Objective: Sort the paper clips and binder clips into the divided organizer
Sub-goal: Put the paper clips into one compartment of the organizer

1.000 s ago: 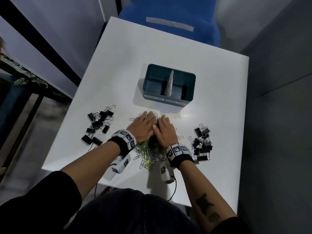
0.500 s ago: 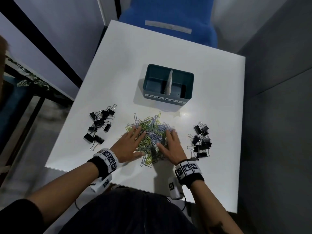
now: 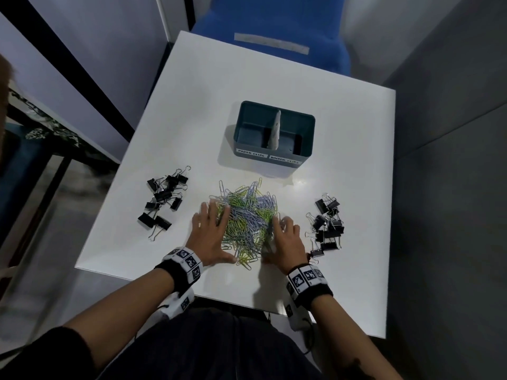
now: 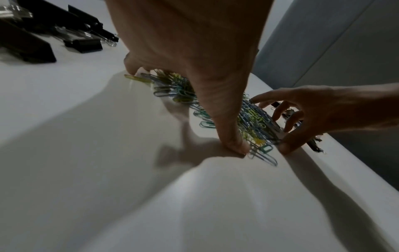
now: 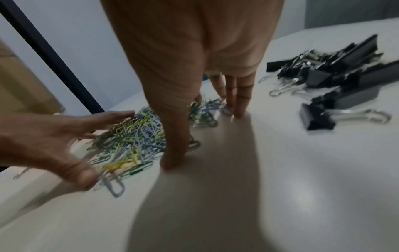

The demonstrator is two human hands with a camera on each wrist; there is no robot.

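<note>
A heap of yellow, green and pale blue paper clips (image 3: 247, 215) lies in the middle of the white table (image 3: 274, 91), also in the left wrist view as paper clips (image 4: 254, 117) and the right wrist view as paper clips (image 5: 129, 141). My left hand (image 3: 211, 237) lies flat against the heap's left edge, fingers spread. My right hand (image 3: 285, 242) lies against its right edge, fingers straight. Black binder clips sit in two groups: left binder clips (image 3: 162, 201) and right binder clips (image 3: 326, 226). The teal divided organizer (image 3: 274, 157), labelled paper clips and binder clips, stands behind the heap.
A blue chair (image 3: 274, 31) stands past the table's far edge. Grey wall panels flank the right side. The table's near edge (image 3: 219, 297) runs just behind my wrists.
My hands have pulled back from the heap's top toward me and spread apart to its two sides. The paper clips now lie uncovered and more spread out.
</note>
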